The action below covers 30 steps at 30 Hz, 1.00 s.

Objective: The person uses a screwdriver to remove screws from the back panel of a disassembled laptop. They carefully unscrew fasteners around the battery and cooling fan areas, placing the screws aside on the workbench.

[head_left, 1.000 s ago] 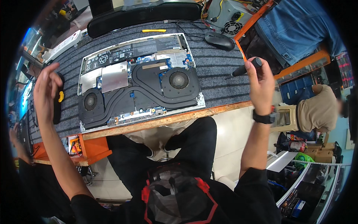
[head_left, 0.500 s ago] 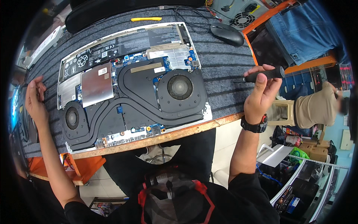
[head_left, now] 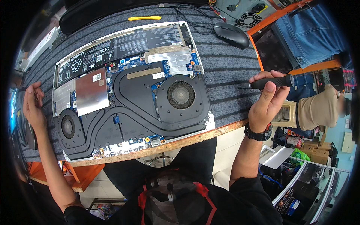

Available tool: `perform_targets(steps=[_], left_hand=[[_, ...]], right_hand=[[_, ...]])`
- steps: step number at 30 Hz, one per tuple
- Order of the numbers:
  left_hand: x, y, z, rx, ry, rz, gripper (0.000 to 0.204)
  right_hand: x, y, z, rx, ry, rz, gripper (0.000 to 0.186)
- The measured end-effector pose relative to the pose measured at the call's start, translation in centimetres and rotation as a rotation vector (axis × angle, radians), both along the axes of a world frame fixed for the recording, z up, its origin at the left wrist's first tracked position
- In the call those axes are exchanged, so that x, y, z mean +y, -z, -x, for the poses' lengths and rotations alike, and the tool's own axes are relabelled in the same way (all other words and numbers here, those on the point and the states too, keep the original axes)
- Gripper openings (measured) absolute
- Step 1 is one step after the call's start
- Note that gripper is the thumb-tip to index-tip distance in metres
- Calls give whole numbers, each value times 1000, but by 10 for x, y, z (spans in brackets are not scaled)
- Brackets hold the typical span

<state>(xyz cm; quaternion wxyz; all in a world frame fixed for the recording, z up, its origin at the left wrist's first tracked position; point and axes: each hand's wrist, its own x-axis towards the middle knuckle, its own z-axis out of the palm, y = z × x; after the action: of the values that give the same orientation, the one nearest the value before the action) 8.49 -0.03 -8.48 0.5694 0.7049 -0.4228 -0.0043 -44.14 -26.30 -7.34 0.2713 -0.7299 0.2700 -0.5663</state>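
Observation:
An opened laptop base lies on the grey striped mat, its inner parts facing up. It shows a black battery, two round fans with dark heat pipes, blue circuit board and a silver metal plate. My right hand, off to the right of the laptop, holds a screwdriver by its thick black handle. The thin shaft points left over the mat, apart from the laptop. My left hand rests beyond the laptop's left side, with fingers loosely bent and nothing visible in them.
A yellow pry tool lies behind the laptop. A black mouse with its cable sits at the far right, beside an orange-edged shelf with folded jeans. The wooden table edge runs along the front.
The view has shifted slightly, so the laptop appears a little further left. The right hand still holds the screwdriver, now tilted a little differently. The left hand has hardly moved.

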Motion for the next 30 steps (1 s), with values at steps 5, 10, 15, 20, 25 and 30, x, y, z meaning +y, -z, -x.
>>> perform_targets(steps=[5,10,15,20,25,30], left_hand=[[0,0,0,9,5,-6,37],[-1,-1,0,4,12,-19,37],[-5,-4,9,19,21,-23,36],[-6,-7,17,26,-5,-5,36],[-11,-8,23,31,-26,3,35],[-15,-9,24,58,50,49,34]], right_hand=[[-1,-1,1,-1,3,1,29],[-1,0,0,-4,10,12,30],[0,-1,0,4,23,-2,31],[0,-1,-2,-1,28,-6,32],[-5,-7,-1,21,122,-50,40],[1,-13,-3,13,197,-61,61]])
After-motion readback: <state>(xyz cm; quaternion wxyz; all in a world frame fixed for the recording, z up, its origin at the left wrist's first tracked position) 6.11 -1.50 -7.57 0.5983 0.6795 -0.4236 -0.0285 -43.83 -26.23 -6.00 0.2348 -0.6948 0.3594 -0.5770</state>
